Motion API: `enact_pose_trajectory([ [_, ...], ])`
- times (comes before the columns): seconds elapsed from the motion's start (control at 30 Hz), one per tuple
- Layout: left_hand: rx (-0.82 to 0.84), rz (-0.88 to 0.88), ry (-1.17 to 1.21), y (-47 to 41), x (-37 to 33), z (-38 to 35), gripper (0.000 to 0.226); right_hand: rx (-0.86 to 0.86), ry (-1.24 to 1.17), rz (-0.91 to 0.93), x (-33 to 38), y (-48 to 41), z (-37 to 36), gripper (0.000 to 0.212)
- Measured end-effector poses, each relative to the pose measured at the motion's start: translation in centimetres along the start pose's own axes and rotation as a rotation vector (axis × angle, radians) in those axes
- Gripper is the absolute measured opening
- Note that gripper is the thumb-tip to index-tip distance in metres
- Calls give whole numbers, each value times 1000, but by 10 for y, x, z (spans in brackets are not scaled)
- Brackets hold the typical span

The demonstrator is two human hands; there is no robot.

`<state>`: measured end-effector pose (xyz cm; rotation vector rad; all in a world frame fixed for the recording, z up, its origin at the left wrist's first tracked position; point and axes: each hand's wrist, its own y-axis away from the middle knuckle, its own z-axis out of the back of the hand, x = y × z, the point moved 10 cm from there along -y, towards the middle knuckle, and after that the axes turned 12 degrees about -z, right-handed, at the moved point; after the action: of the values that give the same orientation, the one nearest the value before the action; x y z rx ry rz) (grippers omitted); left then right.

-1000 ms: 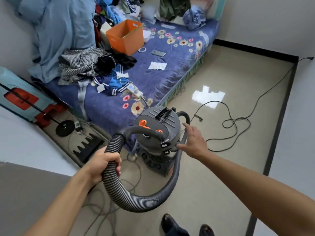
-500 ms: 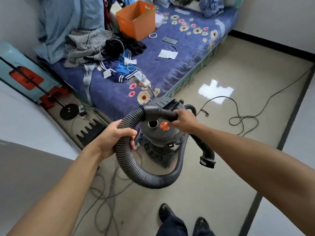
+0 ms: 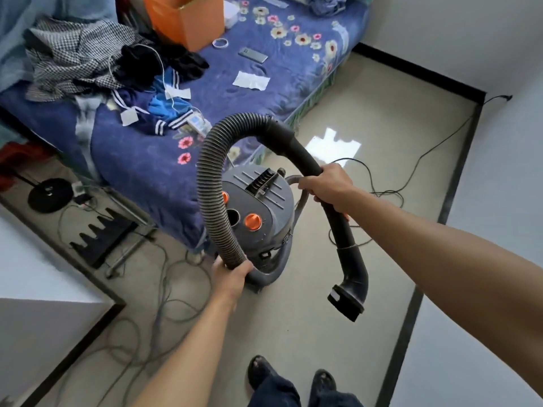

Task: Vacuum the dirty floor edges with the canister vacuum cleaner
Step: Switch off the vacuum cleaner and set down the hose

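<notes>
Now gripping the ribbed hose [image 3: 210, 183] low down with the left hand [image 3: 230, 274], fingers curled tight round it. Holding the hard black tube [image 3: 302, 154] up in the air with the right hand [image 3: 326, 186], closed round its middle. Looping high from one hand to the other, over the grey canister vacuum cleaner [image 3: 264, 207]. Standing on the tan floor [image 3: 293, 333], right beside the corner of the blue flowery bed [image 3: 141, 160]. Hanging down with the nozzle [image 3: 348, 301] off the floor, near the black floor edge [image 3: 408, 324] on the right. Also showing a thin black cord [image 3: 426, 148] behind.
</notes>
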<state>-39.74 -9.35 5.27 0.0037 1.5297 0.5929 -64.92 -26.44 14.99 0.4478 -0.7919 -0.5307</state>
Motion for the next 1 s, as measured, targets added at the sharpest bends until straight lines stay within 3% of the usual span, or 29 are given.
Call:
enact_pose_trajectory([
  [0.2,-191,21,-4,-34,6,59,14,-14,6,-72,-25,-31,16,40],
  [0.3,-319,-70,15,-70,-41,95,28,-1,-57,-118,-29,-52,18,46],
  [0.4,-368,-161,-133,-102,-92,111,49,33,-85,-158,-25,-80,11,47],
  [0.6,-237,-245,-699,-175,-111,92,43,126,25,-247,-45,-172,-28,63],
  [0.7,-154,-286,-939,-216,-107,68,49,151,80,-308,-64,-205,-43,54],
  [1.0,78,-309,-1285,-317,-75,14,63,196,114,-454,-126,-257,-83,41],
])
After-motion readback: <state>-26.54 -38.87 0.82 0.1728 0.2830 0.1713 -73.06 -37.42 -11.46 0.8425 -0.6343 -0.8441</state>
